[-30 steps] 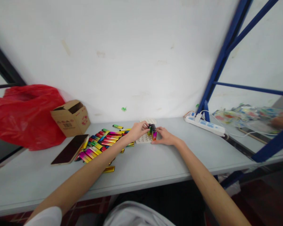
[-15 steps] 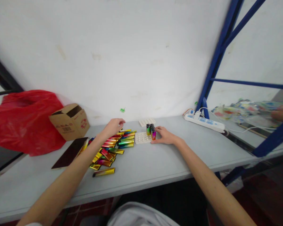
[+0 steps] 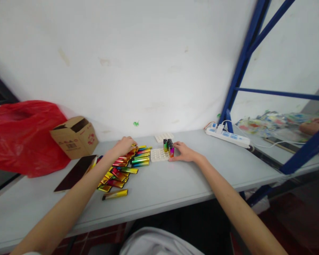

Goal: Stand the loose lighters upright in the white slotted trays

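A pile of shiny multicoloured lighters (image 3: 118, 174) lies on the table to the left. Over its far edge is my left hand (image 3: 124, 146), fingers curled down and closed on a gold-coloured lighter (image 3: 134, 144), mostly hidden by the fingers. To the right of the pile sits a whitish tray (image 3: 157, 154) with rows of round holes. Several lighters (image 3: 171, 151) stand upright at its right end. My right hand (image 3: 184, 152) spans that end, thumb at the near corner and fingertips beside the far lighters, gripping the tray's side.
A second whitish tray (image 3: 163, 137) lies near the wall. At left are a cardboard box (image 3: 78, 140), a red plastic bag (image 3: 29, 138) and a dark flat tablet-like object (image 3: 74, 173). A power strip (image 3: 228, 137) and blue frame post (image 3: 236, 71) stand right; another person's hand (image 3: 311, 127) shows beyond.
My left hand has come down from above the lighter pile onto its far edge, and its fingers have closed. My right hand stays beside the upright lighters. The view has shifted slightly.
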Available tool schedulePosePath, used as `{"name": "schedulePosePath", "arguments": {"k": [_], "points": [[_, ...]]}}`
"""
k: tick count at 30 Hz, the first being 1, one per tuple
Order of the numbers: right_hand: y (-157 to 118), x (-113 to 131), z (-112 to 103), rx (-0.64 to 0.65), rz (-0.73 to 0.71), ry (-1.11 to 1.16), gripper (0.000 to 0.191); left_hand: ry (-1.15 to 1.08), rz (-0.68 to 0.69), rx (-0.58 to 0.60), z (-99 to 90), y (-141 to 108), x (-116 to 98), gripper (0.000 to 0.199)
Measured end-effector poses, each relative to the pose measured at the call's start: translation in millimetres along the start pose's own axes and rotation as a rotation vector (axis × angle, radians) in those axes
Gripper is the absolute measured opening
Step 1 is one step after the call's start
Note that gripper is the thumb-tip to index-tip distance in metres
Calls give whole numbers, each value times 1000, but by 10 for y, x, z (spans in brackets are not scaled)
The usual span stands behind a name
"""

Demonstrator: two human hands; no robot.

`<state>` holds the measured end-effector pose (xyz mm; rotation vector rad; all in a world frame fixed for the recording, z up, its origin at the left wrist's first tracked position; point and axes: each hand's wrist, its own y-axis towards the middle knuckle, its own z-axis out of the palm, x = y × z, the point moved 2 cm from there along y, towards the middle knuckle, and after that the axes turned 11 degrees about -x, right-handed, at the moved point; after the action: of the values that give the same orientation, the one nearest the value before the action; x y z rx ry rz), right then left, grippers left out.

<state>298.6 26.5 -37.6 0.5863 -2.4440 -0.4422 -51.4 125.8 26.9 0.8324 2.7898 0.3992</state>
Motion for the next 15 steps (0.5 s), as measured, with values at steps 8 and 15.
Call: {"name": "schedulePosePath", "arguments": {"k": [8, 15], "points": [[-2, -32, 11, -11, -11, -1, 89, -102, -12, -60, -28, 113, -35, 29], [-10, -57, 13, -6, -11, 12, 88, -932, -278, -310, -311, -76, -266, 47]]}}
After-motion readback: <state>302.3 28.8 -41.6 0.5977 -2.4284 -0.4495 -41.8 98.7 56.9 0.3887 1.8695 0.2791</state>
